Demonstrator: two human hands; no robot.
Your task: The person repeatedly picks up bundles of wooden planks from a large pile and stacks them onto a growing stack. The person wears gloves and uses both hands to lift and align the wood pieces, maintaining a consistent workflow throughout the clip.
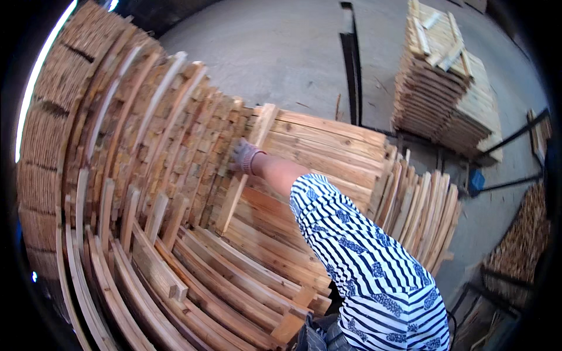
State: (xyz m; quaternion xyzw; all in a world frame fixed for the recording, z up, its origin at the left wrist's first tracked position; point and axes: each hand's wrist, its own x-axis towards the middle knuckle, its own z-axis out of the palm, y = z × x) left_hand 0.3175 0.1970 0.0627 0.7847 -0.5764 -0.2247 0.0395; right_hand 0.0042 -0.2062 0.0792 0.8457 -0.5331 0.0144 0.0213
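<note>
My right hand [244,157], in a greyish knitted glove with a reddish cuff, reaches out over a layer of boards. It is closed over the middle of a pale wooden strip [232,202], its fingers over the strip's left edge and partly blurred. The strip lies crosswise on the layer of planks [328,140], close to the tall stack's side. My right arm, in a black-and-white striped sleeve, hides part of the planks. My left hand is out of view.
A tall stack of boards with spacer strips [152,111] rises at the left. Long boards [234,281] lie in front, and upright boards [421,205] stand at the right. Farther off are another board pile [433,88], a black metal post [351,70] and a blue object [477,180].
</note>
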